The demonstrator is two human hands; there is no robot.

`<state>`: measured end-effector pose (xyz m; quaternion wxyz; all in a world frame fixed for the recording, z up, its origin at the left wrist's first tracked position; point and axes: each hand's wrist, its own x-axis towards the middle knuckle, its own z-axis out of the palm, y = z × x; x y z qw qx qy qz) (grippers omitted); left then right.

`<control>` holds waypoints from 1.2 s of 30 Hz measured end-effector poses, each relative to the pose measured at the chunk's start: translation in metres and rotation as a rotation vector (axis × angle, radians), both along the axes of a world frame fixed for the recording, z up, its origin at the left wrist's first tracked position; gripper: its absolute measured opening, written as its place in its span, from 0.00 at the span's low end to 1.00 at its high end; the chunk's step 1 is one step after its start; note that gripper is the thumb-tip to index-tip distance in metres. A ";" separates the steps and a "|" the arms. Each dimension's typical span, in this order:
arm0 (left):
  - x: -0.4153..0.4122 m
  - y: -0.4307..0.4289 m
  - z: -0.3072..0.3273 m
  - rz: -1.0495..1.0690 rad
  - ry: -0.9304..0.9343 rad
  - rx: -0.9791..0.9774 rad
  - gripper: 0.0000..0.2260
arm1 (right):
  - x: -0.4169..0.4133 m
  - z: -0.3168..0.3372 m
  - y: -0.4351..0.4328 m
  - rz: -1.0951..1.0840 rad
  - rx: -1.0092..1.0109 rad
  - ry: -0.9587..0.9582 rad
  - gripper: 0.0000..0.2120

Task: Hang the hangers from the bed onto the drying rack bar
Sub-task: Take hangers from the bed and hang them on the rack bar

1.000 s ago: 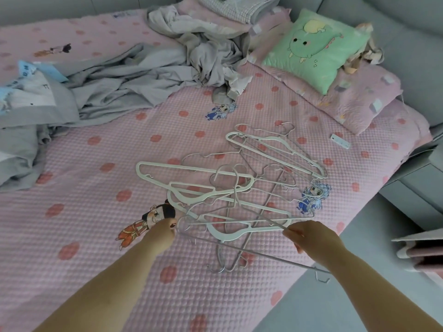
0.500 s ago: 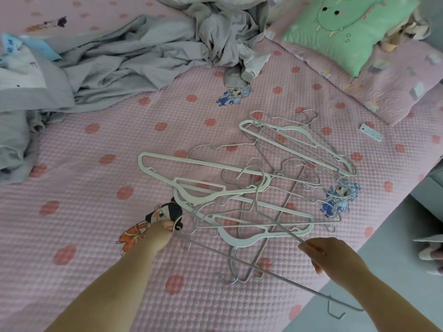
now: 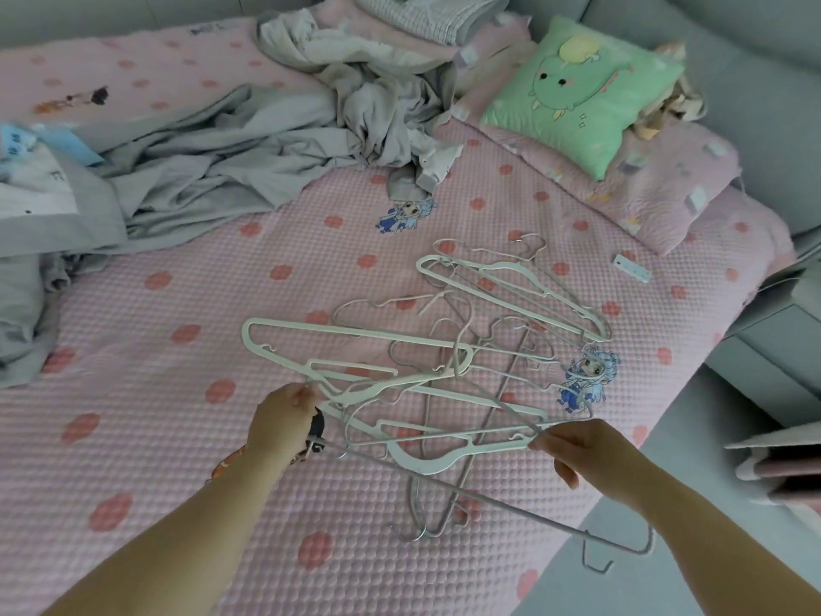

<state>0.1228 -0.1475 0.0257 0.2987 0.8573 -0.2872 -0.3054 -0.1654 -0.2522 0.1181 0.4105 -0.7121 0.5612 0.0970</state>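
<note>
One head-worn wide-angle view looks forward and down, close over the bed (image 3: 133, 437); no second view shares it.

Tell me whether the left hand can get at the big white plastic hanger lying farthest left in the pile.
Probably yes. The left hand sits right beside the white plastic hanger, whose left end lies bare on the pink bedspread. Only its right end is tangled with the other hangers.

We look down on a bed (image 3: 133, 393) under a pink quilted cover with red dots. Rumpled grey bedding (image 3: 231, 162) lies at its far side, beside a green cartoon cushion (image 3: 582, 91). A grey padded headboard (image 3: 755, 60) rises behind, with grey floor (image 3: 666, 584) at right.
</note>
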 end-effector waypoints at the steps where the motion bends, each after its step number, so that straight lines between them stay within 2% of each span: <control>1: -0.010 -0.007 0.017 -0.040 0.013 -0.075 0.15 | -0.005 0.011 0.001 -0.039 -0.011 -0.020 0.16; 4: -0.046 -0.030 0.069 -0.213 0.159 -0.241 0.17 | -0.025 0.045 0.008 -0.148 -0.054 -0.090 0.14; 8: -0.117 -0.058 0.133 -0.463 0.464 -0.282 0.12 | -0.062 0.088 0.028 -0.269 -0.126 -0.180 0.12; 13: -0.227 -0.057 0.203 -0.552 0.832 -0.389 0.09 | -0.116 0.129 0.082 -0.372 -0.220 -0.243 0.14; 16: -0.286 -0.036 0.240 -0.634 0.939 -0.432 0.10 | -0.153 0.150 0.127 -0.475 -0.255 -0.300 0.12; 20: -0.359 0.007 0.277 -0.746 1.001 -0.365 0.12 | -0.208 0.177 0.203 -0.588 -0.343 -0.297 0.09; 24: -0.432 0.076 0.299 -0.951 0.968 -0.226 0.15 | -0.271 0.193 0.304 -0.802 -0.456 -0.268 0.12; 28: -0.504 0.168 0.317 -1.365 0.773 -0.158 0.14 | -0.329 0.210 0.422 -1.057 -0.601 -0.124 0.08; 30: -0.537 0.216 0.330 -1.575 0.639 -0.174 0.13 | -0.352 0.219 0.480 -1.186 -0.731 0.012 0.09; 32: -0.568 0.265 0.344 -1.778 0.509 -0.198 0.12 | -0.370 0.229 0.538 -1.287 -0.852 0.189 0.16; 36: -0.619 0.359 0.362 -2.103 0.350 -0.275 0.11 | -0.397 0.251 0.642 -1.300 -0.978 0.566 0.27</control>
